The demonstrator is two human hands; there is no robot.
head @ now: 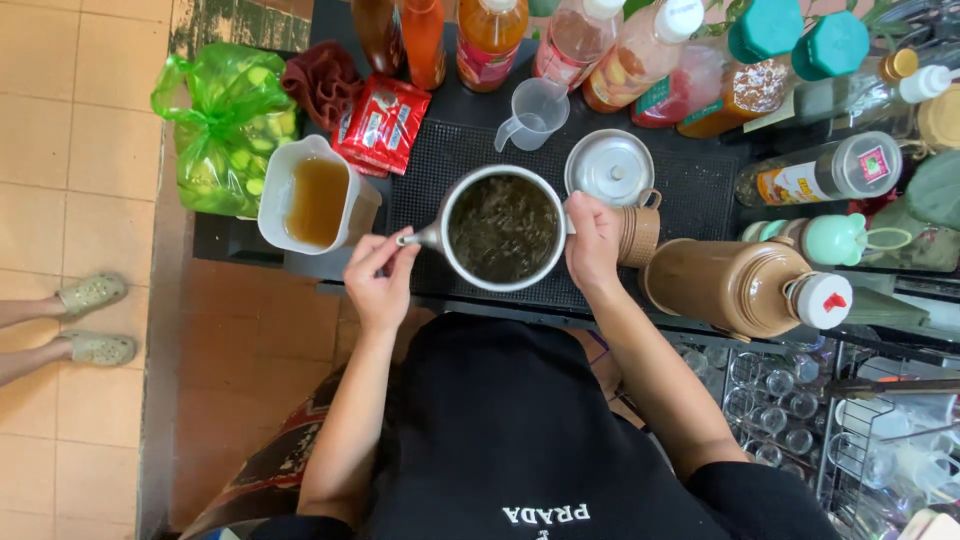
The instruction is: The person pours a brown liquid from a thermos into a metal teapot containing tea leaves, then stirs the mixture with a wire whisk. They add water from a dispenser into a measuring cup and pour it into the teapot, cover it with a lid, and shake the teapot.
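Up close from the head view, the only view there is, a person stands at a black rubber mat (480, 150) on a dark counter. A metal pot (503, 228) sits at the middle of the mat, full nearly to the brim with dark liquid and soaked leaves.

The left hand (380, 280) is at the pot's left side, its fingers pinched narrow around the small spout (412, 239) that juts from the wall. The right hand (593, 243) is closed over the rim on the opposite side, next to a ribbed brown handle (640, 232); the palm hides how much of the handle it grips. So the pot lies between the 2 hands, touching both, still resting on the mat as far as I can judge.

To my eye the risk is a spill. The liquid stands high, and any tilt or jolt could send it over the rim onto the mat or the fingers. If the brew is hot, the bare metal under those fingertips could make a hand let go.

Just left of the pot a white jug (315, 195) holds amber liquid. A round metal lid (610, 167) lies just behind the right hand, a clear measuring cup (532, 112) stands further back, and a brown flask (735, 283) lies on its side to the right.
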